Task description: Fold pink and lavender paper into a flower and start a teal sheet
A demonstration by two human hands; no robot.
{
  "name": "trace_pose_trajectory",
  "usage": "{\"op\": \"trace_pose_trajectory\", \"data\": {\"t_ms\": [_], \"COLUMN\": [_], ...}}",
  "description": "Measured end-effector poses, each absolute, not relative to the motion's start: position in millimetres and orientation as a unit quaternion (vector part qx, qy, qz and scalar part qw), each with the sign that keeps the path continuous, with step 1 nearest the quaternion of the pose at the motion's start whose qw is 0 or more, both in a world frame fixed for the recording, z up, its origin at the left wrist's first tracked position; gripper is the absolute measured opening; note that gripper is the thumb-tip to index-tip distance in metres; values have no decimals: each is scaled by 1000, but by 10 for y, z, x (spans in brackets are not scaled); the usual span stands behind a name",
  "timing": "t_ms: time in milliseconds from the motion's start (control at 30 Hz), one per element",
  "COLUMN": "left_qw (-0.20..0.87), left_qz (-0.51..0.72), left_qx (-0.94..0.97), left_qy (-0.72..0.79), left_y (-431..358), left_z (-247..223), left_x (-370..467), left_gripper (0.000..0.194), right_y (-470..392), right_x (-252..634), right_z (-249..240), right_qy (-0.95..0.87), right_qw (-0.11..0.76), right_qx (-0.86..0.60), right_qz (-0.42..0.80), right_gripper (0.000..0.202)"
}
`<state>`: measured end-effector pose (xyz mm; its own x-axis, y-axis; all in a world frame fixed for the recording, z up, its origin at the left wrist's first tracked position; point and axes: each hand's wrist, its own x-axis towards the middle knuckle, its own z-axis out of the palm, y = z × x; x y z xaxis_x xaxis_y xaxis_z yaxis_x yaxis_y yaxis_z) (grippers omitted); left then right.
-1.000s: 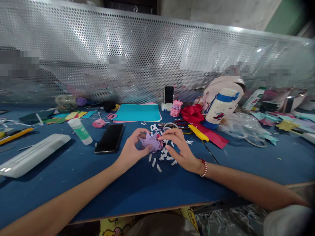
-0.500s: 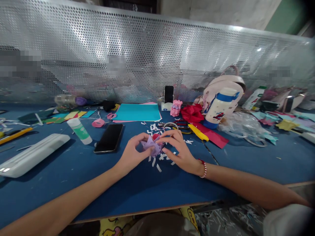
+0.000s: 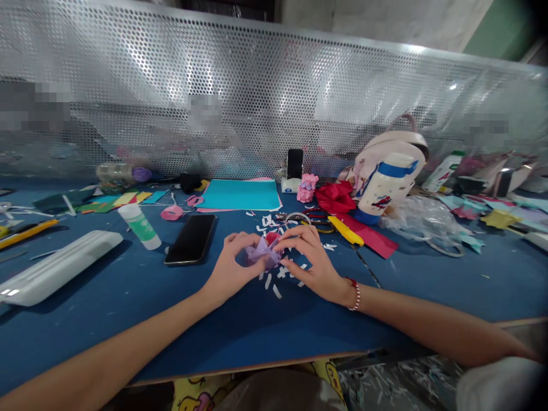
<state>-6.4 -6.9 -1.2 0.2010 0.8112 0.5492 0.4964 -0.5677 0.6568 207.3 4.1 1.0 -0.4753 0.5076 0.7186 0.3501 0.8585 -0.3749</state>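
Left hand grips the purple folded-paper piece between thumb and fingers. Right hand, fingers curved, touches its right side; whether it pinches the paper cannot be determined. Piece located between both hands, above white paper scraps. Black smartphone lies left of the left hand; yellow-handled cutter beyond the right.

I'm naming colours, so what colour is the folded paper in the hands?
The folded paper is light purple; it shows best in the head view.

tube left of phone | backpack behind flask
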Motion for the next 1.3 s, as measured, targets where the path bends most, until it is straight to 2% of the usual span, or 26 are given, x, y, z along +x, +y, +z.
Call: {"op": "trace_pose_trajectory", "data": {"t_ms": [533,767,933,1300], "left_qw": [264,377,443,440], "left_qz": [456,477,490,493], "left_qx": [736,674,623,612], "left_qy": [426,419,418,435], "left_y": [-49,-34,-50,-46], "left_z": [26,-14,-32,-9], "left_x": [-61,-71,-66,-55], "left_gripper": [4,11,19,22], "right_y": [19,48,107,122], "right_x": [2067,2097,2105,2088], "right_z": [4,8,-18,-33], "right_qy": [-858,-830,-807,-808], "right_qw": [439,463,481,474], "right_qx": [-250,-278,-284,-281], "right_qz": [97,136,192,207], "right_gripper": [15,26,21,15]}}
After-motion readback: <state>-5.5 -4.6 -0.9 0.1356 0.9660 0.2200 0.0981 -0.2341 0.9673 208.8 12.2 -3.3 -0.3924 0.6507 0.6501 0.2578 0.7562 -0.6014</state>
